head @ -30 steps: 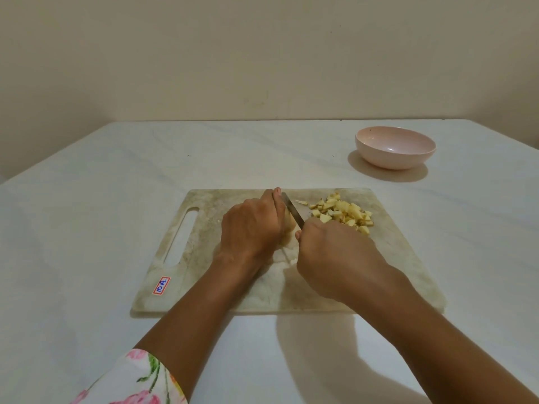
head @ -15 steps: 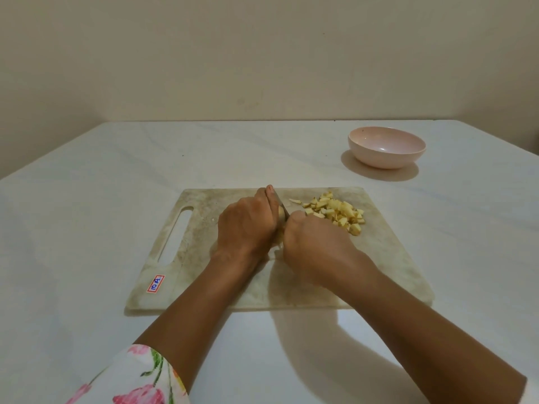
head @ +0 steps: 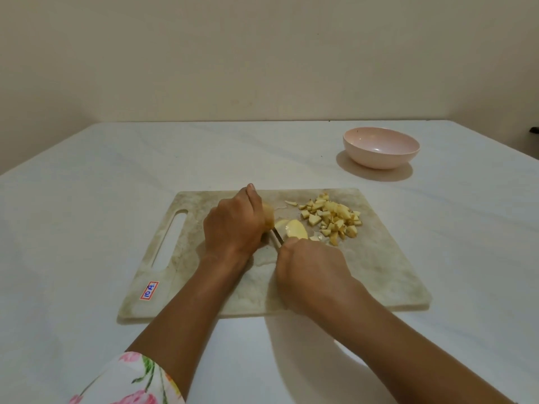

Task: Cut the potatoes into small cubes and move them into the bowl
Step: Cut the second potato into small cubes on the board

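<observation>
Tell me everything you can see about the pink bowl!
The pink bowl is round and shallow, with a smooth, slightly shiny surface that looks like plastic or ceramic. It stands upright on the white table, at the far right, beyond the cutting board and apart from it. Its inside looks empty; no potato cubes are in it yet. Nothing touches it except the table, where it casts a soft shadow.
</observation>
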